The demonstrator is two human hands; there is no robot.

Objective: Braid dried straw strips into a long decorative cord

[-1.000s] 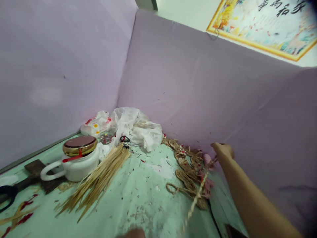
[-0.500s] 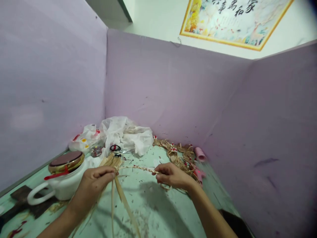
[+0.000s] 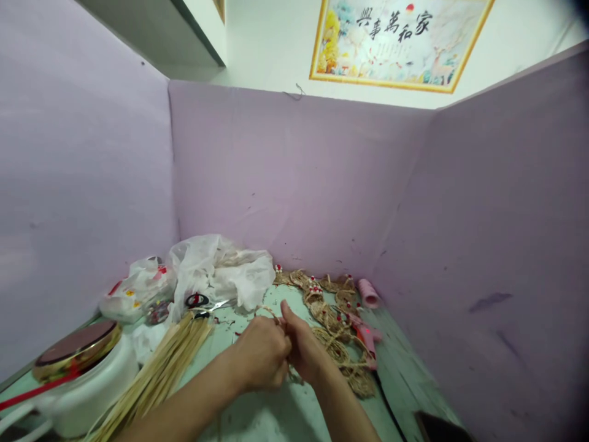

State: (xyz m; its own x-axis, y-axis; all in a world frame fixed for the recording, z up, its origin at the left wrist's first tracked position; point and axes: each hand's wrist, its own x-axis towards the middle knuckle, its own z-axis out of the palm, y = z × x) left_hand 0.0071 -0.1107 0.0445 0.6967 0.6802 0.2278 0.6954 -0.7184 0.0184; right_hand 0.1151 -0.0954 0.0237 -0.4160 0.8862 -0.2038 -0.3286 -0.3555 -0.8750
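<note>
My left hand (image 3: 262, 353) is a closed fist in the middle of the view, pressed against my right hand (image 3: 304, 347). The right hand's thumb points up and its other fingers are curled. Both hands grip a thin braided straw cord (image 3: 265, 309), which bends out above the left knuckles. Most of the cord is hidden in the hands. Beside my left forearm lies a bundle of loose flat straw strands (image 3: 170, 359). Scissors (image 3: 216, 306) with dark handles rest near the far end of the bundle.
At left stands a white mug (image 3: 99, 387) with a gold-rimmed round lid (image 3: 78, 350) on it. White plastic bags (image 3: 221, 264) lie behind. At right are coiled straw braids with red and white beads (image 3: 329, 316), a pink glue gun (image 3: 365, 334) with a black cord, and a pink thread spool (image 3: 369, 293).
My hands were apart with the braided cord stretched between them; now they are together. The left hand has moved right, away from the straw bundle. The camera view has shifted.
</note>
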